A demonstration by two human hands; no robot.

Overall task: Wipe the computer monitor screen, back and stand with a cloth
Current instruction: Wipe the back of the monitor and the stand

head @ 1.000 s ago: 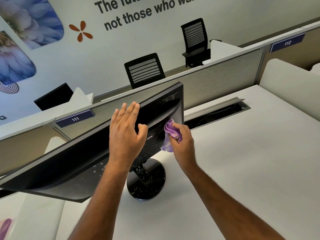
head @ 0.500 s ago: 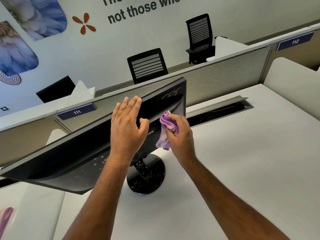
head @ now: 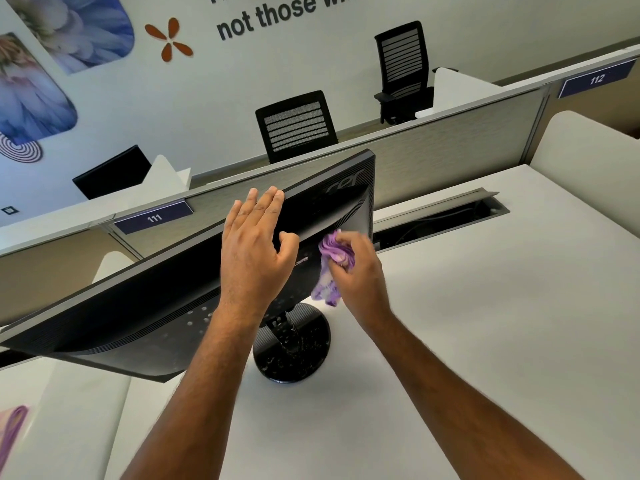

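A black monitor (head: pixel 149 306) stands on the white desk with its back toward me, on a round black stand base (head: pixel 294 355) speckled with droplets. My left hand (head: pixel 254 251) lies flat on the back near the top edge, fingers straight. My right hand (head: pixel 356 268) grips a bunched purple cloth (head: pixel 330 268) and presses it against the right part of the monitor's back. The screen side is hidden.
A white desk (head: pixel 485 306) spreads to the right, with an open cable slot (head: pixel 443 220) behind the monitor. A grey partition (head: pixel 450 147) labelled 111 and 112 runs behind. Black office chairs (head: pixel 298 126) stand beyond it. A purple item (head: pixel 14 431) lies at the lower left.
My right hand has carried the cloth upward along the right side of the monitor's back. My left hand stays flat on the back near the top edge.
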